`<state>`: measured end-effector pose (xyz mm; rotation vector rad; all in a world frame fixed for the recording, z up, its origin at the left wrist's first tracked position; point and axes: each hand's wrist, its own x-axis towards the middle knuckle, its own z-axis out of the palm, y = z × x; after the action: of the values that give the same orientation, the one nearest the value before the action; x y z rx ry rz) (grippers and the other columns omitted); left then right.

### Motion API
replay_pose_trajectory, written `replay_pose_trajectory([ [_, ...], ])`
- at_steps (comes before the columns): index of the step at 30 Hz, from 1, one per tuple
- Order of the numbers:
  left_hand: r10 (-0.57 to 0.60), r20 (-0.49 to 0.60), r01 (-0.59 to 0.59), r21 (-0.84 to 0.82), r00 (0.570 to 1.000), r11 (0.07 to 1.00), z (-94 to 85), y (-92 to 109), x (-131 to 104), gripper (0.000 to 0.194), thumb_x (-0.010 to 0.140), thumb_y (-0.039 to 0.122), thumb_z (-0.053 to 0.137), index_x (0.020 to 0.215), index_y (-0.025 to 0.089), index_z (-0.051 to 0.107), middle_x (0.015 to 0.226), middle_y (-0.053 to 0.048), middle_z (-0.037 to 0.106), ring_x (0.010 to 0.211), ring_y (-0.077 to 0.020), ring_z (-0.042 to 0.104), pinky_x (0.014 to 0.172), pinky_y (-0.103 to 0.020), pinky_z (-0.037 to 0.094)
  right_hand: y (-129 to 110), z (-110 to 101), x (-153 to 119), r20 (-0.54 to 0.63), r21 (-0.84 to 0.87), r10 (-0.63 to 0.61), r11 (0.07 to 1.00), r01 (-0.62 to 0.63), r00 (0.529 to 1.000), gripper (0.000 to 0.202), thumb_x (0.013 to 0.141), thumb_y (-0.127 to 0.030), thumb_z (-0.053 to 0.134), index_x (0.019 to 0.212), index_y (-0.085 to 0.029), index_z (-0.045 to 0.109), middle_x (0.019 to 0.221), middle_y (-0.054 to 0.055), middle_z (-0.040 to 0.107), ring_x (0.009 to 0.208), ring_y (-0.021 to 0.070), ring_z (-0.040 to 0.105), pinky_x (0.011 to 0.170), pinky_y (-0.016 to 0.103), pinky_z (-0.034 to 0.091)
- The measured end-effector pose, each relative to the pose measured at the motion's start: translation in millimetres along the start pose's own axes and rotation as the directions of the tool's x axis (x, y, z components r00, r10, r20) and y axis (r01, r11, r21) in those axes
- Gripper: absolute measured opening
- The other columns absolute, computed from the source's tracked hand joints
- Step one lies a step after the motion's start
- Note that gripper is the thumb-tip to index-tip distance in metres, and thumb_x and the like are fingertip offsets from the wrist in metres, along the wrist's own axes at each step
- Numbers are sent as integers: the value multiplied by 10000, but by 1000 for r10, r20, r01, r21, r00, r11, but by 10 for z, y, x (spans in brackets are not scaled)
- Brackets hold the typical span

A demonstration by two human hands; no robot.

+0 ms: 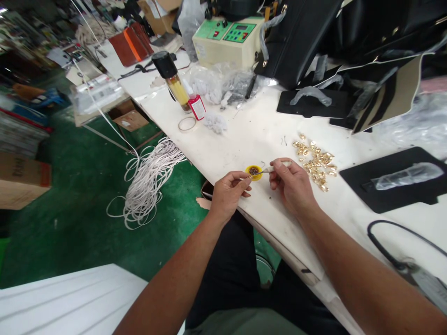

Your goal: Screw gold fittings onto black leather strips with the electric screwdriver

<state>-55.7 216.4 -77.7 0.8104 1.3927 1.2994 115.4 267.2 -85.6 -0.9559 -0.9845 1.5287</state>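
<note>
Between thumb and fingertips, my left hand (229,191) pinches a small gold metal fitting (250,177), too small to make out fully. My right hand (289,182) is closed round the pale handle of a thin-tipped tool (276,168), possibly an awl or small screwdriver. The tool's tip points left, close to the fitting. Just behind the fingertips sits a small yellow dish (259,168) with tiny dark pieces in it. To the right of my right hand lies a loose pile of gold metal fittings (317,162) on the white table (251,132).
A red-labelled bottle (197,107) and a black-capped jar (176,86) stand at the back left. Behind is a machine with green panels (226,44). Black panels (394,179) and bags lie right. White cord (150,181) is heaped on the green floor.
</note>
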Motion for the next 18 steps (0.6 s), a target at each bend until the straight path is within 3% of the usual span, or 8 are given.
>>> replay_pose_trajectory([
  [18, -4, 1, 4, 41, 1000, 999, 43, 13, -30, 308, 739, 380, 872, 918, 165, 742, 663, 17, 697, 569, -101, 617, 554, -212, 493, 2, 22, -11, 14, 2, -32, 999, 32, 999, 306, 907, -515, 760, 926, -221, 679, 664, -35, 598, 529, 100, 505, 503, 248, 389],
])
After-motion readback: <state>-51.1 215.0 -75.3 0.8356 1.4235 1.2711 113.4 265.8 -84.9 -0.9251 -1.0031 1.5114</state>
